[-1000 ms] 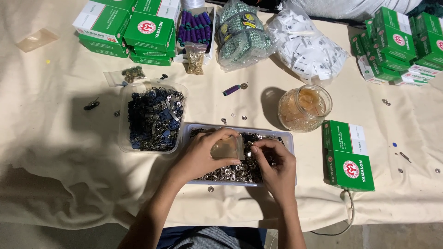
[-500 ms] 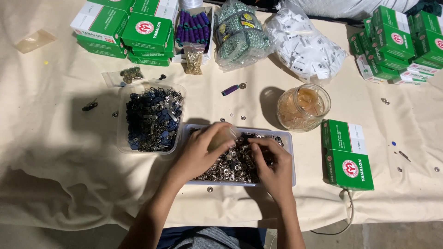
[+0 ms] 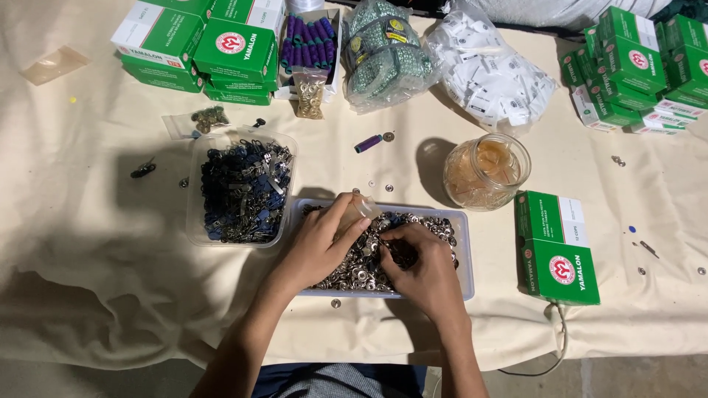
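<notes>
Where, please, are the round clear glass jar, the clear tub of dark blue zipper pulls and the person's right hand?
Round clear glass jar [image 3: 486, 171], head view, on its open mouth.
Clear tub of dark blue zipper pulls [image 3: 193, 217], head view, on its left wall.
Right hand [image 3: 420, 267], head view, on its back.

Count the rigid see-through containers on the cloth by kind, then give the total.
Clear plastic tubs: 2, one of dark zip pulls, one of silver snaps
Glass jar: 1
Total: 3
</notes>
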